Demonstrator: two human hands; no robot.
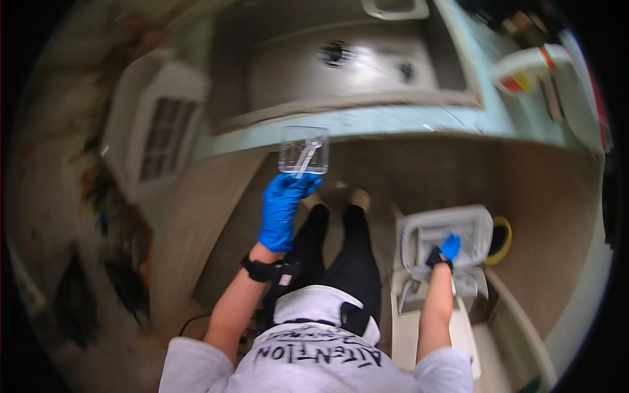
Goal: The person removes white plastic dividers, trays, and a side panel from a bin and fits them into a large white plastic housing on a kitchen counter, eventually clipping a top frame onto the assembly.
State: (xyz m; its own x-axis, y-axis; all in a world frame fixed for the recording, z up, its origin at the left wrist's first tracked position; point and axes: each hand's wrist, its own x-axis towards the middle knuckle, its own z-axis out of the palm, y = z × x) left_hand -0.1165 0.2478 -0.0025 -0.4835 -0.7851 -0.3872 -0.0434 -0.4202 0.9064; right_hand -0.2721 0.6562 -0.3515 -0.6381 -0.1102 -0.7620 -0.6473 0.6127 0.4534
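My left hand, in a blue glove, holds a clear square plastic tray by its near edge, up in front of the counter edge. A thin clear strip lies inside the tray. My right hand, also blue-gloved, reaches down low on my right and touches the opening of a white bin lined with a clear bag. Both forearms are bare, with a dark band on each wrist.
A steel sink sits in a pale green counter ahead of me. A white slatted box stands at the left. A yellow ring-shaped thing lies beside the bin. My dark-trousered legs and shoes show on the brown floor.
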